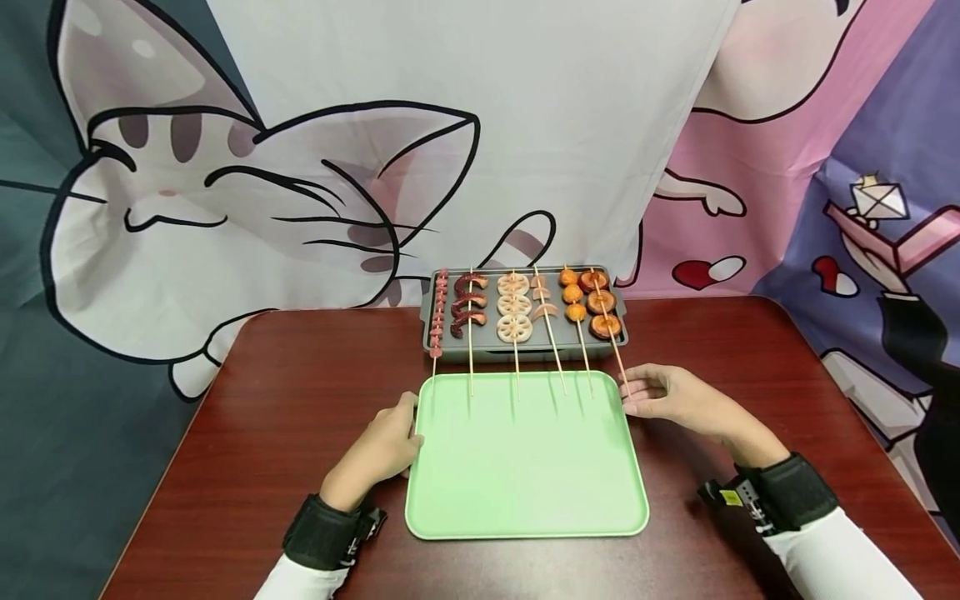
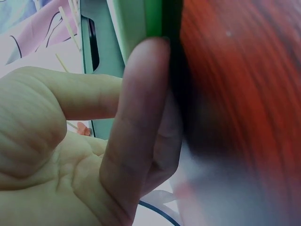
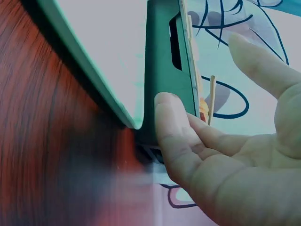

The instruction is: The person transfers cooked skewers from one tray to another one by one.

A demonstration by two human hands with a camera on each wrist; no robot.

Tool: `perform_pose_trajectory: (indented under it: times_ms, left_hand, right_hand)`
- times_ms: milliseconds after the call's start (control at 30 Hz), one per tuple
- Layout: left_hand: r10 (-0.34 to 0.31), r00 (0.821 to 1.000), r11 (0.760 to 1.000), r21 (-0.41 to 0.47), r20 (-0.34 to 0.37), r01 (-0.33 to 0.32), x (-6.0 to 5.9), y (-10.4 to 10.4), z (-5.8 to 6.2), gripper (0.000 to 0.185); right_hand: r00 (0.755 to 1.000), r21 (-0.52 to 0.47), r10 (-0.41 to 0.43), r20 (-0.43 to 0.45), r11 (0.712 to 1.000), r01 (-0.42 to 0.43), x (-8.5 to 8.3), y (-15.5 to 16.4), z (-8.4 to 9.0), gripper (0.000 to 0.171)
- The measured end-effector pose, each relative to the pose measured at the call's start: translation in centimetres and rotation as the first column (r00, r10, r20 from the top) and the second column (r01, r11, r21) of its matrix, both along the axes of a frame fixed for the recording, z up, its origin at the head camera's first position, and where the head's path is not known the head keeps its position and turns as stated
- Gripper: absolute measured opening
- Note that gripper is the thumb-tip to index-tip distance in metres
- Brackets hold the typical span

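A light green tray [image 1: 525, 467] sits on the table in front of a grey grill [image 1: 491, 335]. At the tray's left side my left hand [image 1: 384, 442] pinches the edge; in the left wrist view one finger [image 2: 141, 94] lies against the tray's side. My right hand [image 1: 675, 400] is by the far right corner, fingers loosely bent. In the right wrist view, its fingers [image 3: 171, 122] stand apart from the tray's corner, beside the grill, holding nothing. The mushroom skewer's stick [image 1: 618, 362] overlaps the right fingertips in the head view.
Across the grill lie several skewers, with lotus root slices [image 1: 514, 327], curled sausages [image 1: 468, 318] and orange balls [image 1: 574, 312] among them. Their sticks jut over the tray's far rim. A printed cloth [image 1: 585, 125] hangs behind the brown table [image 1: 262, 433].
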State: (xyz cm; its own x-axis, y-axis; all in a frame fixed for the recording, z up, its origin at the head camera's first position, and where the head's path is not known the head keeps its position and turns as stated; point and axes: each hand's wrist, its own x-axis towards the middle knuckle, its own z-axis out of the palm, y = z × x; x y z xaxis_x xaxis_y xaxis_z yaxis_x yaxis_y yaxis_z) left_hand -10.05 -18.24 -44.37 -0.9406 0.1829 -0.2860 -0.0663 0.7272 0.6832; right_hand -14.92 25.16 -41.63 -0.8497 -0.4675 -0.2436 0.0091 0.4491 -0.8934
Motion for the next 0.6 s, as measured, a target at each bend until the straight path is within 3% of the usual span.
perform_pose_trajectory:
  times_ms: [167, 367, 600]
  left_hand:
    - [0.002, 1.0, 1.0, -0.014, -0.002, -0.002, -0.1, 0.0, 0.0, 0.047]
    - [0.009, 1.0, 1.0, -0.009, -0.003, -0.009, -0.1, 0.0, -0.1, 0.047]
    - [0.008, 1.0, 1.0, -0.007, -0.008, -0.008, -0.1, 0.1, -0.2, 0.045]
  right_hand:
    - [0.996, -0.106, -0.021, 0.087, 0.994, 0.03, -0.4, -0.1, -0.2, 0.065]
    - [0.981, -0.284, -0.014, 0.193, 0.956, 0.07, -1.0, -0.5, -0.6, 0.067]
    - [0.978, -0.324, -0.055, 0.2, 0.938, 0.119, -1.5, -0.8, -1.3, 0.062]
